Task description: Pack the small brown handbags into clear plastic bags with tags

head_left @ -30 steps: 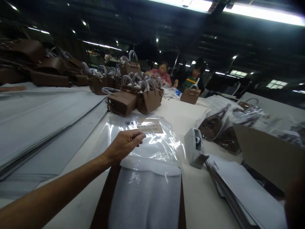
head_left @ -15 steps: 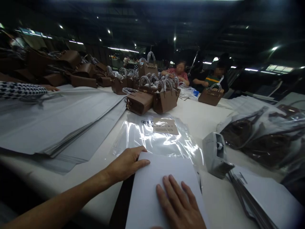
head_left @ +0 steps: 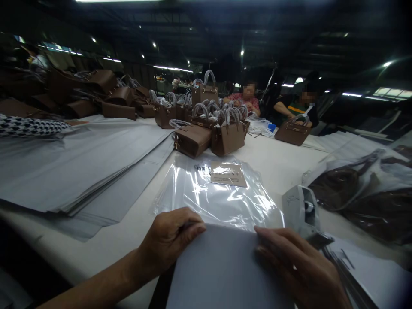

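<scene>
A white sheet of paper (head_left: 219, 266) is in front of me, its far edge raised a little and its face in shade. My left hand (head_left: 174, 240) is closed on the sheet's far left corner, thumb on top. My right hand (head_left: 299, 262) is at the far right corner, fingers bent around the edge and slightly blurred; its thumb is hard to see. Something dark shows under the sheet's left side. Just beyond the sheet lie clear plastic bags (head_left: 199, 201) with a printed brown card (head_left: 228, 174) on them.
Brown handbags (head_left: 196, 139) with wrapped handles stand beyond the plastic. Large pale sheets (head_left: 80, 167) lie to the left, near a co-worker's checked sleeve (head_left: 32, 126). On the right are a grey tape dispenser (head_left: 298, 210), more papers (head_left: 363, 266) and bagged handbags (head_left: 370, 189). Two people sit across the table.
My right hand has moved from lying flat on the paper to its far right corner. The left hand still holds the left corner, and the paper has tilted into shade.
</scene>
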`<act>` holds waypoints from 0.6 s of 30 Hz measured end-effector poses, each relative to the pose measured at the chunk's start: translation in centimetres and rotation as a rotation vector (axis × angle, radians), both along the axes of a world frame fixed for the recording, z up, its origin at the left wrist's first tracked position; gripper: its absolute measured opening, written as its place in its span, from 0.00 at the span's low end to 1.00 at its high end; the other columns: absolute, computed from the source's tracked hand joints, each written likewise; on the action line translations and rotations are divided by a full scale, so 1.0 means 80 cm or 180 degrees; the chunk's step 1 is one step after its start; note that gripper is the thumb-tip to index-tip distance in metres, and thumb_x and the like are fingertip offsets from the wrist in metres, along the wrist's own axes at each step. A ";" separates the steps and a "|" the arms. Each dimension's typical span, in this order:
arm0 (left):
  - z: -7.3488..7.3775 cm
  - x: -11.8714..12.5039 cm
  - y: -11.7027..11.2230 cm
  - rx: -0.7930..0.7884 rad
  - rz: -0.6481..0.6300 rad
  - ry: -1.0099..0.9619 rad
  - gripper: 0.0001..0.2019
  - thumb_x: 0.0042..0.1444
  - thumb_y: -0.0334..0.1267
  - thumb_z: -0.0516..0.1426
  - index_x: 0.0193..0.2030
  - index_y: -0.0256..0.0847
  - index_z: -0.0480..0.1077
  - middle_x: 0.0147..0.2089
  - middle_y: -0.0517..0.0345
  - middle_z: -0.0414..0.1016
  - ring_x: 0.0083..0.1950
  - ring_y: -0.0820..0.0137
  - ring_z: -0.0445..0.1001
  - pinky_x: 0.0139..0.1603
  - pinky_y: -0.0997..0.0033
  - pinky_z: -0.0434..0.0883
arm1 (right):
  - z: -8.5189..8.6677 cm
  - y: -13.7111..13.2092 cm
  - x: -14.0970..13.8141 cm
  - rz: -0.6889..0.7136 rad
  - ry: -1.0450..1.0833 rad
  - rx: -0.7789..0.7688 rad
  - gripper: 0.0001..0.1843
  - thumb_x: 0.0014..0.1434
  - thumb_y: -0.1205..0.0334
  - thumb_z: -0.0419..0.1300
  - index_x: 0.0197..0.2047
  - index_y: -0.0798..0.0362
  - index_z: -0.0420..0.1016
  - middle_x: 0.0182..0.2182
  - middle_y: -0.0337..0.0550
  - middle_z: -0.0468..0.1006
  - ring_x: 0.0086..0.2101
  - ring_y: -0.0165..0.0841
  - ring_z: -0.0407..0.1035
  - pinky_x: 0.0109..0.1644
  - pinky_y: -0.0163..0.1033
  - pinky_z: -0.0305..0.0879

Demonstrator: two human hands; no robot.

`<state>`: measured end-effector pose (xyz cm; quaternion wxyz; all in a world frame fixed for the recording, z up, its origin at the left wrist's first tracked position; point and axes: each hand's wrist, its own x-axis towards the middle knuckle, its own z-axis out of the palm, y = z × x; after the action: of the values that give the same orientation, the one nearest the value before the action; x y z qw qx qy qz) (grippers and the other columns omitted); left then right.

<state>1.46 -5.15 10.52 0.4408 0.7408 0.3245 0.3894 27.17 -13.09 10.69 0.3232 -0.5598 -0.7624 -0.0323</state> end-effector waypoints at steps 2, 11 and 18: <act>0.000 0.004 -0.013 -0.1256 -0.0173 -0.0716 0.18 0.50 0.39 0.60 0.48 0.48 0.64 0.36 0.61 0.71 0.34 0.71 0.72 0.35 0.73 0.70 | 0.000 -0.009 -0.003 -0.0162 0.0085 0.0228 0.17 0.57 0.59 0.55 0.50 0.41 0.68 0.35 0.40 0.74 0.31 0.29 0.70 0.32 0.31 0.66; -0.001 0.001 -0.070 -0.1888 -0.1001 -0.0360 0.11 0.51 0.45 0.57 0.28 0.39 0.72 0.26 0.58 0.68 0.31 0.69 0.69 0.30 0.75 0.68 | 0.037 -0.024 0.014 0.0251 0.0581 -0.0846 0.10 0.55 0.55 0.56 0.40 0.45 0.75 0.37 0.41 0.73 0.35 0.30 0.70 0.36 0.28 0.66; 0.020 0.005 -0.078 -0.0662 -0.1046 -0.0017 0.08 0.52 0.44 0.56 0.31 0.46 0.75 0.30 0.60 0.74 0.33 0.67 0.71 0.42 0.68 0.70 | 0.075 -0.038 0.018 0.0680 0.2545 -0.3390 0.22 0.54 0.46 0.56 0.21 0.58 0.62 0.17 0.33 0.54 0.20 0.21 0.48 0.23 0.30 0.44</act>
<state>1.88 -11.42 12.09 0.5734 0.7333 0.2365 0.2785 28.64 -16.10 16.72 0.2618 -0.5331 -0.5472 0.5898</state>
